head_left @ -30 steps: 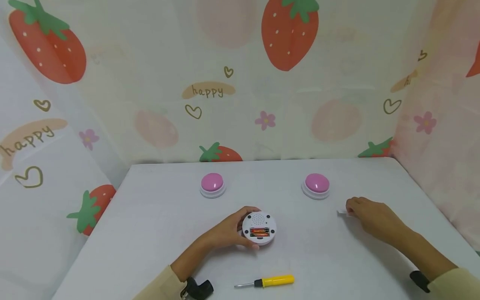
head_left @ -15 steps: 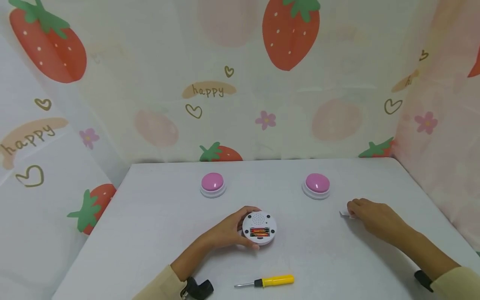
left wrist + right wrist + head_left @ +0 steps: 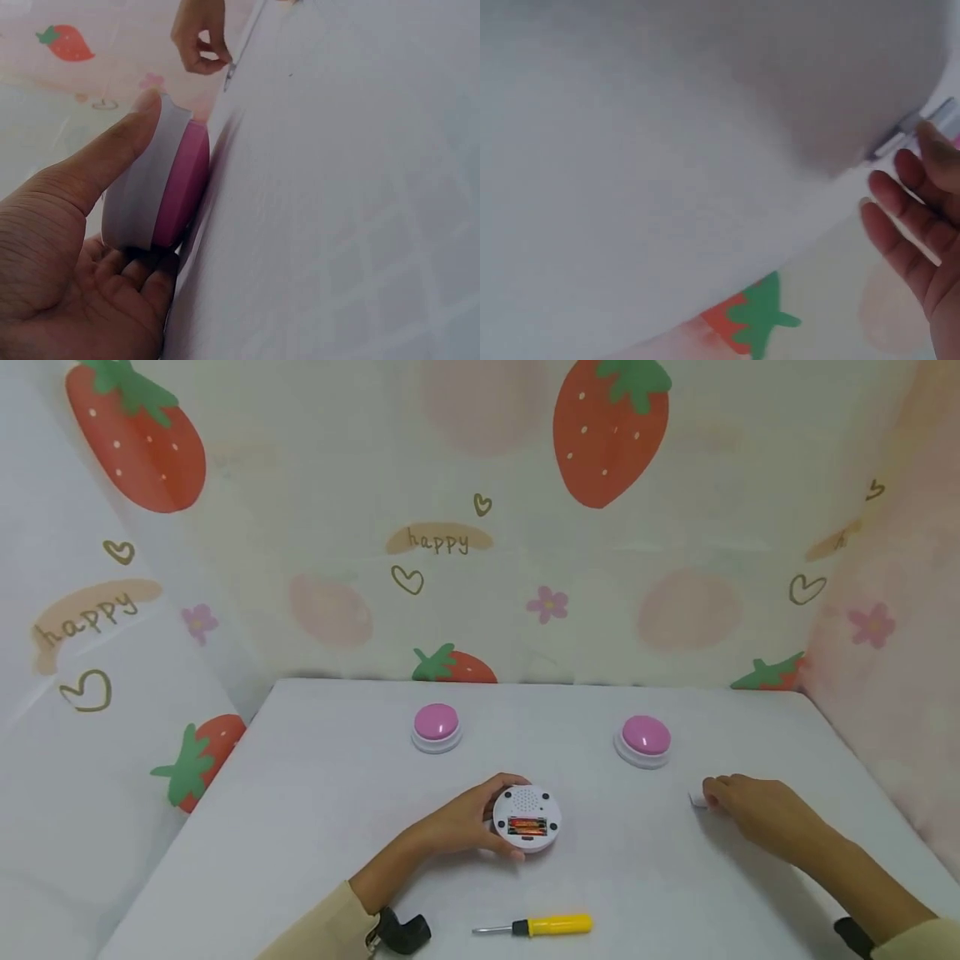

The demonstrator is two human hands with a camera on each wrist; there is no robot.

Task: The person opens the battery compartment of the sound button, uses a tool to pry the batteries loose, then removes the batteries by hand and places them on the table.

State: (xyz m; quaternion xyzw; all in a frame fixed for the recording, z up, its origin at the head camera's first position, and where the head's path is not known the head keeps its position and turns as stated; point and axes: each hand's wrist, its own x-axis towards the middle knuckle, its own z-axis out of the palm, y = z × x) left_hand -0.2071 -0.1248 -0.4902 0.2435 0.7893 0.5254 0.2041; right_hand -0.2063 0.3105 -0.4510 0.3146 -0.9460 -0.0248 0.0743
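In the head view my left hand (image 3: pixel 468 818) holds a round push-button light (image 3: pixel 527 806) upside down, thumb on the near side and fingers round the far side. Its white underside faces up, and two batteries (image 3: pixel 527 826) show in the uncovered compartment. The left wrist view shows its pink dome (image 3: pixel 184 184) turned toward the tabletop. Off to the right, my right hand (image 3: pixel 765 814) pinches a small white flat piece (image 3: pixel 698 799) low over the table. The right wrist view shows this small piece (image 3: pixel 892 142) at the thumb and fingertip; the fingers hide part of it.
Two more pink-domed buttons stand dome up toward the back, one at left (image 3: pixel 437 727) and one at right (image 3: pixel 642 741). A yellow-handled screwdriver (image 3: pixel 555 926) lies near the front of the white table (image 3: pixel 337 760). Strawberry-print cloth (image 3: pixel 337 460) surrounds the table.
The head view has tilted and shifted slightly. My right hand has drawn a little to the right with the white piece; my left hand keeps its hold on the push-button light.
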